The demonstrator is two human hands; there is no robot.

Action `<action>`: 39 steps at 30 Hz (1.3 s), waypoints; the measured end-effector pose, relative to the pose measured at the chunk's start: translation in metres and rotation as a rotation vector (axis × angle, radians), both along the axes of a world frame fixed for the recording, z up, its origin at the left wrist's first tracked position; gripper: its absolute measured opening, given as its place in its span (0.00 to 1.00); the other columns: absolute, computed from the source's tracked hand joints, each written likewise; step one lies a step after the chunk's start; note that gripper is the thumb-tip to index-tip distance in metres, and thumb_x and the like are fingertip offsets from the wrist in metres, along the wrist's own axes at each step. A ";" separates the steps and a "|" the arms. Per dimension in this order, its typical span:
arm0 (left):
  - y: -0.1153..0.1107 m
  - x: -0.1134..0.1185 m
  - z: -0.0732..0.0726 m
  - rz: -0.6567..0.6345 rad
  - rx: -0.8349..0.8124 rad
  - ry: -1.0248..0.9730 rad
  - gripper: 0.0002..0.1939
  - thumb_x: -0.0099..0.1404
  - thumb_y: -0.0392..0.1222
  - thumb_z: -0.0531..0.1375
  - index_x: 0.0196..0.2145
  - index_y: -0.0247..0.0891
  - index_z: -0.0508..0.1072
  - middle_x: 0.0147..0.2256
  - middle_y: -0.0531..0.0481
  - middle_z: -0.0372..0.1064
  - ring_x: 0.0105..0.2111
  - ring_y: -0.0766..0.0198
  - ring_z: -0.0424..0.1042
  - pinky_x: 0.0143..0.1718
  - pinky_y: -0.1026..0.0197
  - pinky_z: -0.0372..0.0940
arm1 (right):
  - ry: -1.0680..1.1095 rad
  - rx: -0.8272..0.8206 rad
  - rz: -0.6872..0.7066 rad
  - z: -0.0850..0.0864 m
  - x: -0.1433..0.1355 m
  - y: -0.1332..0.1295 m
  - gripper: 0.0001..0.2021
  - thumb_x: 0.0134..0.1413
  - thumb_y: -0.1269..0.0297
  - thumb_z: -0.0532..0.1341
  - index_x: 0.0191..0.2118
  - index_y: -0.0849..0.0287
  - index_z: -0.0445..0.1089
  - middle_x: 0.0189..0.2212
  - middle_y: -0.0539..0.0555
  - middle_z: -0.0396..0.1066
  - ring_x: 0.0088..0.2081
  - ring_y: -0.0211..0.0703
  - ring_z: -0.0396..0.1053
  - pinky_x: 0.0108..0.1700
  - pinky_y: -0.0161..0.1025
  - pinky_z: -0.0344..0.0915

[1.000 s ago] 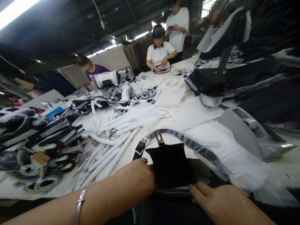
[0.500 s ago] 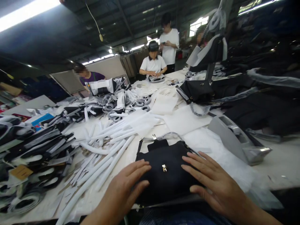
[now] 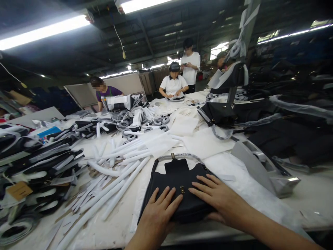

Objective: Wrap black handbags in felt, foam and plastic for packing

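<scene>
A black handbag (image 3: pixel 169 180) lies on the white worktable in front of me, its flap tab (image 3: pixel 177 166) pointing away and a small gold clasp (image 3: pixel 182 190) at the middle of its front. Its strap (image 3: pixel 188 156), covered in clear wrapping, curves behind it. My left hand (image 3: pixel 162 211) rests on the bag's near left part with fingers stretched out. On the right part, my right hand (image 3: pixel 215 194) lies flat with spread fingers; its thumb is at the bag's near edge. Neither hand grasps anything.
White foam tubes (image 3: pixel 127 184) and paper strips lie to the left, beyond them a heap of black straps (image 3: pixel 44 166). A grey tape dispenser (image 3: pixel 262 166) stands at right, near another black handbag (image 3: pixel 218 113). Several people work or stand across the table.
The bag's tab and strap now extend farther away from me. My left hand has moved right and inward on the bag, and my right hand slightly left. The camera view has tilted up.
</scene>
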State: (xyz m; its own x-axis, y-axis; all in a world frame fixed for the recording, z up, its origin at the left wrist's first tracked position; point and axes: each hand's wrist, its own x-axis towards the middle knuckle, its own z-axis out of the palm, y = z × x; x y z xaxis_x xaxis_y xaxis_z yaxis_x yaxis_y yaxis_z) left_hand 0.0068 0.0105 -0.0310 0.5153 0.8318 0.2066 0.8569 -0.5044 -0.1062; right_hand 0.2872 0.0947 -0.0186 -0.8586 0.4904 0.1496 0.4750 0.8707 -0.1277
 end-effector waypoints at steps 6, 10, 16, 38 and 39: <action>0.001 -0.008 -0.039 -0.082 0.275 0.088 0.30 0.72 0.35 0.54 0.67 0.51 0.54 0.63 0.54 0.63 0.59 0.58 0.68 0.56 0.54 0.67 | 0.039 0.189 -0.021 -0.054 0.000 0.001 0.35 0.56 0.79 0.57 0.68 0.49 0.57 0.62 0.53 0.65 0.60 0.60 0.65 0.57 0.59 0.65; -0.014 -0.003 -0.053 -0.067 0.211 0.036 0.38 0.66 0.37 0.59 0.69 0.53 0.49 0.68 0.44 0.52 0.65 0.48 0.59 0.58 0.46 0.65 | 0.112 0.145 -0.041 -0.075 0.008 -0.015 0.38 0.56 0.78 0.53 0.71 0.49 0.48 0.67 0.52 0.56 0.66 0.55 0.56 0.63 0.57 0.59; -0.019 0.019 -0.051 -0.020 0.047 -0.055 0.49 0.58 0.53 0.69 0.69 0.60 0.45 0.71 0.38 0.38 0.67 0.35 0.49 0.57 0.28 0.59 | 0.098 -0.088 -0.055 -0.067 0.013 -0.024 0.39 0.61 0.47 0.61 0.72 0.48 0.44 0.71 0.55 0.44 0.69 0.62 0.47 0.67 0.65 0.47; 0.009 0.032 -0.123 0.131 0.551 -0.129 0.33 0.66 0.45 0.64 0.63 0.68 0.58 0.57 0.51 0.70 0.58 0.52 0.69 0.62 0.41 0.59 | -0.195 -0.143 -0.109 -0.016 -0.092 0.032 0.13 0.59 0.64 0.57 0.29 0.60 0.77 0.28 0.58 0.78 0.29 0.47 0.72 0.31 0.39 0.60; 0.009 0.031 -0.121 0.118 0.541 -0.117 0.33 0.66 0.46 0.64 0.64 0.67 0.57 0.58 0.50 0.69 0.58 0.51 0.68 0.62 0.40 0.58 | -0.192 -0.184 -0.210 -0.017 -0.096 0.030 0.14 0.58 0.65 0.57 0.28 0.60 0.78 0.26 0.58 0.78 0.28 0.46 0.73 0.30 0.38 0.59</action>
